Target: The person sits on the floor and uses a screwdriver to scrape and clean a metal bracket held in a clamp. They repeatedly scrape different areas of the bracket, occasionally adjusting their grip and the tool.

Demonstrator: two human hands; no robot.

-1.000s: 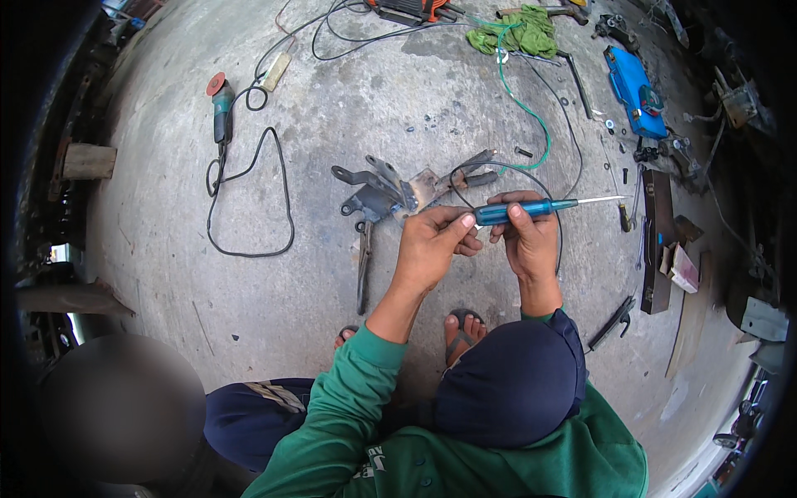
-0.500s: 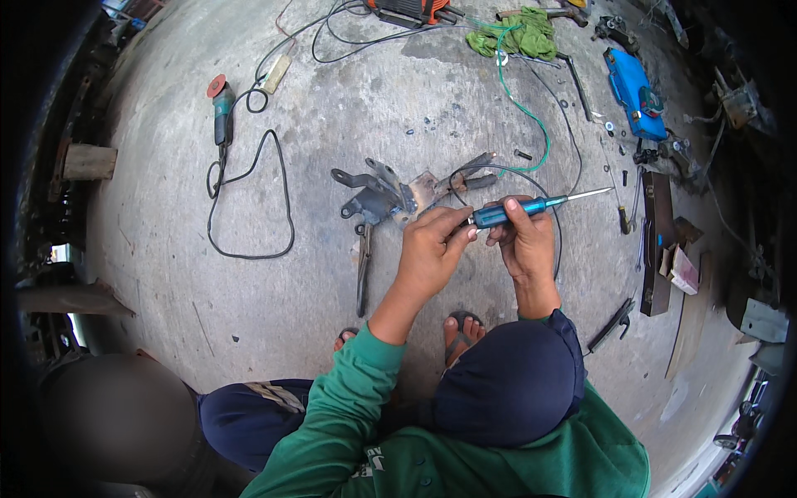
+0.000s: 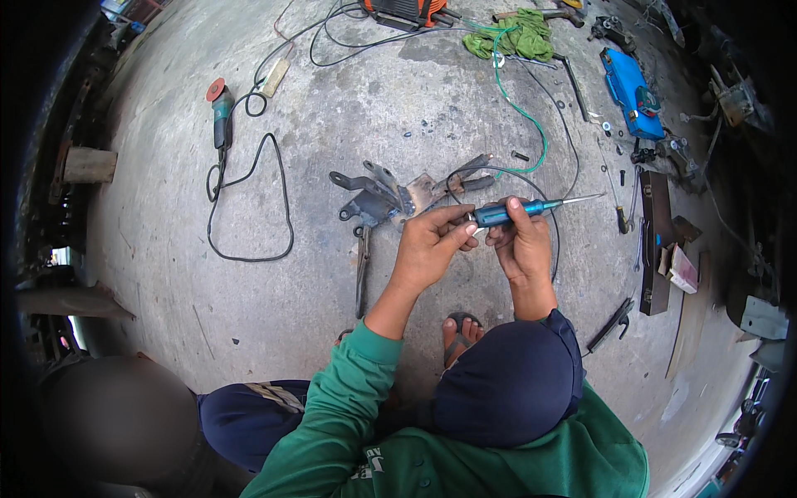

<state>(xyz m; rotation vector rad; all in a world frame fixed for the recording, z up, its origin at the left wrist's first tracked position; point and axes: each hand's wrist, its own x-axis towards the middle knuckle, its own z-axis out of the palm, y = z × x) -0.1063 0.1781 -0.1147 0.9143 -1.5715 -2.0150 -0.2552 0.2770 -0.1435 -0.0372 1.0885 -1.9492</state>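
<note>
A screwdriver (image 3: 493,216) with a translucent blue handle and a thin metal shaft lies across both my hands, its tip toward the right. My right hand (image 3: 525,248) is closed round the front part of the handle, thumb on top. With finger and thumb, my left hand (image 3: 432,246) pinches the handle's back end; what the fingertips do there is partly hidden. Just beyond my hands, a welded metal bracket (image 3: 371,203) with several arms rests on the concrete floor. Beside it lies an electrode holder (image 3: 476,184) on a dark cable.
An angle grinder (image 3: 222,116) with its cord lies at the left. At the far side are an orange welding machine (image 3: 407,12) and a green cloth (image 3: 521,37). A blue case (image 3: 631,91), a long brown box (image 3: 655,241) and a black clamp (image 3: 611,324) lie at the right.
Both hands keep hold of the screwdriver in nearly the same place. Its tip has swung slightly downward in the picture, and my left fingers have shifted a little at the handle's end.
</note>
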